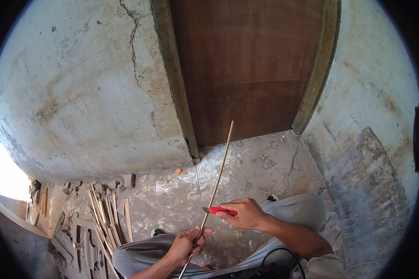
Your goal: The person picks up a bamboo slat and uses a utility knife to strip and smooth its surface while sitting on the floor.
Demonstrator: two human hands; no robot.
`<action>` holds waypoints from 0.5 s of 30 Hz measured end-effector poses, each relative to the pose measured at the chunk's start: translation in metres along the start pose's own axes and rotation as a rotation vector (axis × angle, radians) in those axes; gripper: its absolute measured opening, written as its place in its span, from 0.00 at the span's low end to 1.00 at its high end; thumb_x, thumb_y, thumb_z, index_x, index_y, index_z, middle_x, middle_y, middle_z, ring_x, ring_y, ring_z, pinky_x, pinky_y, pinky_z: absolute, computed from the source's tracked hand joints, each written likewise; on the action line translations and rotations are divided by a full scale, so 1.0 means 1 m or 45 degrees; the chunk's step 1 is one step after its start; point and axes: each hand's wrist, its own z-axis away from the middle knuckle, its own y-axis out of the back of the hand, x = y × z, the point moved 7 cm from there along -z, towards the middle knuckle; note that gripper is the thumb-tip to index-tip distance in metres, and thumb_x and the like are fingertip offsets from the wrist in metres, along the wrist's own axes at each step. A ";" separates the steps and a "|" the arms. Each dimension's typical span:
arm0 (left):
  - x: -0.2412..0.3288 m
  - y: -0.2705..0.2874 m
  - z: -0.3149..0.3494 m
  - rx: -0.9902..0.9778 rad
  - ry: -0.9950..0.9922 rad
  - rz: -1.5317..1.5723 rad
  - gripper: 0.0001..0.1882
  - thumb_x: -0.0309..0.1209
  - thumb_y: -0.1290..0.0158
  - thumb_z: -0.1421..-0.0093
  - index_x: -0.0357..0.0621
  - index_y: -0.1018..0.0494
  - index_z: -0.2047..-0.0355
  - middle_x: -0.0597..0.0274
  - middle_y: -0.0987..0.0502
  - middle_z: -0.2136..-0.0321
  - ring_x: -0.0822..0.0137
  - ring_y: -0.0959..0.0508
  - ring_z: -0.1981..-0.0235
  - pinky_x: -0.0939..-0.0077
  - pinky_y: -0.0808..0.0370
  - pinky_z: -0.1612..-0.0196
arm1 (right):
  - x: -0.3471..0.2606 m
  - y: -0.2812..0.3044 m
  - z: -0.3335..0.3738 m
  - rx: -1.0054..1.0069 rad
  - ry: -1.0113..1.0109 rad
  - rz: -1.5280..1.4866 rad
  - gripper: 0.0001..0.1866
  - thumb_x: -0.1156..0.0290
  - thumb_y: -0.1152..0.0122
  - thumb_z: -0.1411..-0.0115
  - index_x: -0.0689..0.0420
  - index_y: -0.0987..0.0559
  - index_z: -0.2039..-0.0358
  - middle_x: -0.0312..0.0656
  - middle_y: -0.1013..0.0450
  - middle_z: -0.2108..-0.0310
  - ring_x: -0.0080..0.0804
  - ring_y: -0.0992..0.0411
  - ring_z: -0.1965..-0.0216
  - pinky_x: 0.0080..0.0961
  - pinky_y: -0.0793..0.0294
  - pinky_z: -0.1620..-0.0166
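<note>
A long thin bamboo strip point(222, 165) slants up and away from my lap, its far tip in front of the brown door. My left hand point(189, 242) is closed round its lower part, with the thumb along it. Just above, my right hand point(243, 213) grips a red utility knife point(223, 211). The knife's short metal blade points left and meets the strip, or lies right over it; I cannot tell how deep the edge sits. The strip's lower end runs out of view at the bottom.
A bundle of bamboo strips point(108, 218) lies left of my knee, beside scrap boards point(81, 246). Stone rubble point(111, 185) lines the left wall's foot. A small orange ball point(179, 171) rests on the dusty tiles. Beyond stands a brown door point(246, 69); a black cable point(284, 249) loops over my lap.
</note>
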 end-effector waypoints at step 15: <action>0.002 -0.002 0.003 0.113 -0.076 -0.015 0.19 0.39 0.61 0.27 0.34 0.29 0.54 0.69 0.40 0.83 0.78 0.44 0.88 0.80 0.48 0.86 | 0.001 0.010 -0.002 0.110 0.010 0.113 0.17 0.54 0.36 0.41 0.57 0.16 0.65 0.44 0.21 0.76 0.43 0.23 0.76 0.33 0.25 0.73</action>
